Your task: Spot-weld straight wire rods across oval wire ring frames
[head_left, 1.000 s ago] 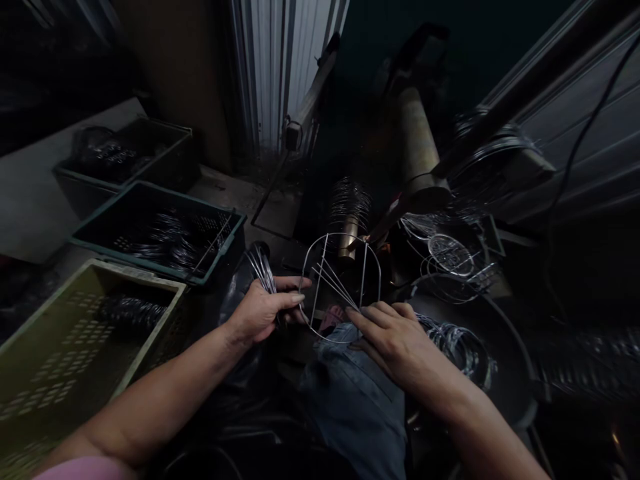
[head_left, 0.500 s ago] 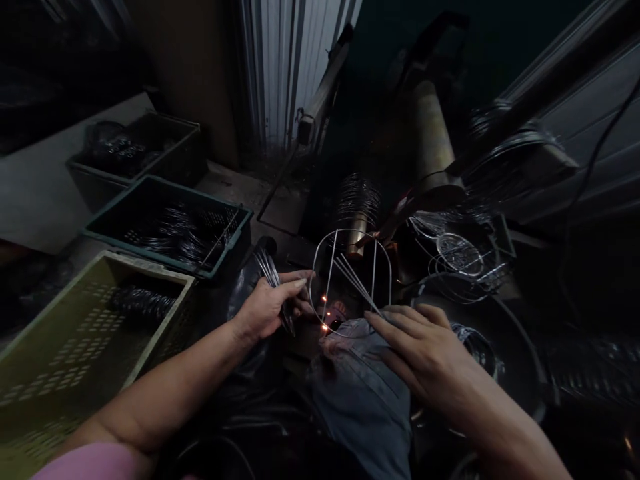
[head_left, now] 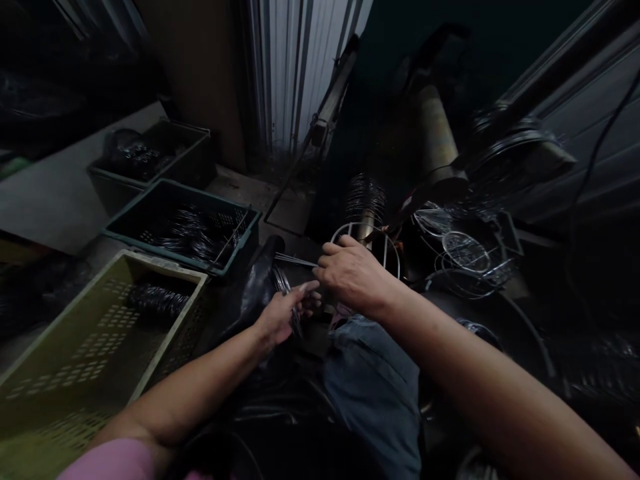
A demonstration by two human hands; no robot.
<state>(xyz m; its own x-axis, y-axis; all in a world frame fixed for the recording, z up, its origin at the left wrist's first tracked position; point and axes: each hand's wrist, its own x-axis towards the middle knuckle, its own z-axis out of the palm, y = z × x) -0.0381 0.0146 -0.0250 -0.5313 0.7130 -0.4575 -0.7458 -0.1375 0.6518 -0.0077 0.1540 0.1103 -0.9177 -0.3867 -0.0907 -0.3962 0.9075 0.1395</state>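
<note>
In my left hand (head_left: 285, 312) is a bunch of thin wire rings (head_left: 281, 281), hanging edge-on between thumb and fingers. Close beside it, my right hand (head_left: 347, 272) is closed on a few thin metal rods (head_left: 296, 260), whose ends point left above the rings. Behind the right hand stands a round wire frame (head_left: 399, 257) with cross wires, partly covered by that hand. Its upper edge is near a brass-coloured metal post (head_left: 367, 227); whether they touch, I cannot tell.
A yellow crate (head_left: 113, 347) with a coil, a green crate (head_left: 150, 240) of wire pieces and a grey bin (head_left: 117, 180) stand left. Coiled wire (head_left: 367, 193) surrounds the post. A thick cylinder (head_left: 440, 140) overhangs at right, above wire frames (head_left: 465, 250). Jeans (head_left: 370, 380) show below.
My right hand has swung left with the rods, from the wire frame's right side to beside my left hand. The rods now point left. Sparks below the frame are gone from view.
</note>
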